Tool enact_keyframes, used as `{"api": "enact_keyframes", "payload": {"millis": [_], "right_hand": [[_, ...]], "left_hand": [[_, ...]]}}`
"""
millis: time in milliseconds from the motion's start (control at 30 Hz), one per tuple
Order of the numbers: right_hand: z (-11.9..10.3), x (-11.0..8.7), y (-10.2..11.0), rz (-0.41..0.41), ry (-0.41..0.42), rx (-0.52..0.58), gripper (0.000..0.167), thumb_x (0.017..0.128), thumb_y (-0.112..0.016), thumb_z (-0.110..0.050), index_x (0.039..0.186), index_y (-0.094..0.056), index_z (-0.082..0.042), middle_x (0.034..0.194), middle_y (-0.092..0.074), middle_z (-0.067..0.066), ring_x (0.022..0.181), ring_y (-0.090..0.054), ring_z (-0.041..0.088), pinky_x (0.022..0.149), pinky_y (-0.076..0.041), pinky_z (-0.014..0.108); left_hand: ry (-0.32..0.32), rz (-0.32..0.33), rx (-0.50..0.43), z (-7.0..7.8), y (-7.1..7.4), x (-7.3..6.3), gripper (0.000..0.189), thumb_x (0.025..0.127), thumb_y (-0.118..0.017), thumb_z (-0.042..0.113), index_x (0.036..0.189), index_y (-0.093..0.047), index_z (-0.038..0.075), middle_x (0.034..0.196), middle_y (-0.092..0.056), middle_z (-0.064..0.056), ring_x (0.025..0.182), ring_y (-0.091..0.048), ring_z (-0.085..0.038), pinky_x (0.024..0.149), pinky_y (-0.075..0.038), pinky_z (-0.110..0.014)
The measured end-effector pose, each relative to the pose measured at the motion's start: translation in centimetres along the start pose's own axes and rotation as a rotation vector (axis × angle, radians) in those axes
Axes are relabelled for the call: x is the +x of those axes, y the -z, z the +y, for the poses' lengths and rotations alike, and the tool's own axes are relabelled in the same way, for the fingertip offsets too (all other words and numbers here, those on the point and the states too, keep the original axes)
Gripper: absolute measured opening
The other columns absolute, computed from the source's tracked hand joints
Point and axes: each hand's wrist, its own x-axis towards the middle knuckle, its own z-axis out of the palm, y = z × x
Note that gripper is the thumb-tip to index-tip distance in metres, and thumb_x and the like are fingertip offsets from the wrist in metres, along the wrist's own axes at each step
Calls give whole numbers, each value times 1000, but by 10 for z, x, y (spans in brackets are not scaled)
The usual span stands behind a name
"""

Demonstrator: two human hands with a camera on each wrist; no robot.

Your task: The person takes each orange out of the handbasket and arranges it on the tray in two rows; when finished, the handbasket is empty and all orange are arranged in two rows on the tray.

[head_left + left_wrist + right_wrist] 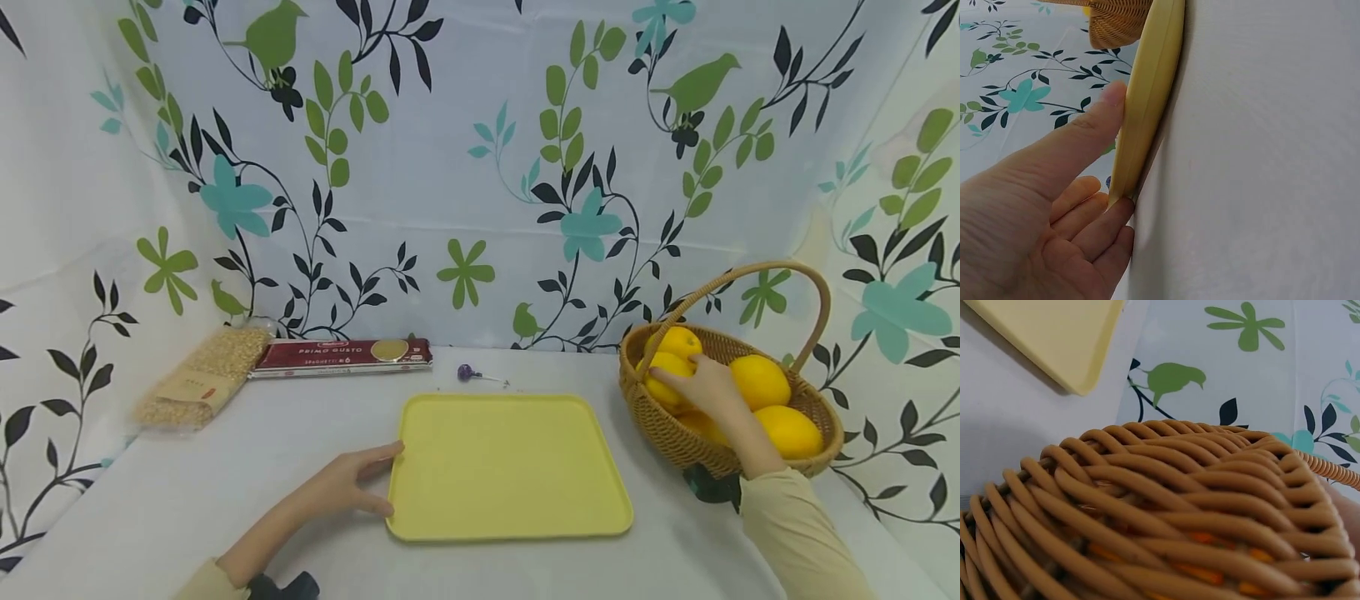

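Yellow tray point(510, 467) lies flat, your spread left hand point(347, 483) touching its left edge, presumably steadying it, while your right hand point(712, 392) touches a lemon point(671, 367) in the wicker basket point(666, 435), grip unclear.

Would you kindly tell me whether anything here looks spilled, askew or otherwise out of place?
I see nothing spilled or damaged. At most, the lollipop lies loose behind the yellow tray, and the bag of grain sits at a slant beside the straighter spaghetti packet.
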Motion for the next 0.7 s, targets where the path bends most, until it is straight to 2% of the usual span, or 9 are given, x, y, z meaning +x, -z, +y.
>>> {"api": "enact_keyframes", "payload": {"millis": [200,367,500,700], "right_hand": [[-1,-6,4,60,24,40,95,80,-53,-56,127,-27,22,120,-31,43,107,-34,48,93,-30,58],[0,-16,7,123,0,172,91,79,-59,-50,127,-25,19,118,-35,38,101,-38,44,86,-37,55],[0,-23,9,213,-26,247,89,79,-61,-48,128,-22,15,119,-34,36,99,-39,43,83,-38,54],[-5,-30,15,336,20,339,83,79,-63,-42,128,-22,12,120,-34,34,100,-39,42,81,-38,51]], "left_hand": [[-2,-1,-16,-2,-1,0,87,64,-78,29,130,-38,-8,134,-37,-21,120,-37,-34,99,-26,-45],[-6,-3,-31,-2,-2,1,87,64,-78,28,131,-37,-9,134,-36,-22,121,-35,-35,99,-25,-46],[13,-6,-32,-2,-1,2,87,64,-78,29,131,-36,-8,134,-35,-22,122,-34,-35,99,-24,-48],[8,-2,-7,0,1,1,87,64,-77,29,131,-36,-9,134,-36,-23,122,-33,-37,99,-23,-50]]}}
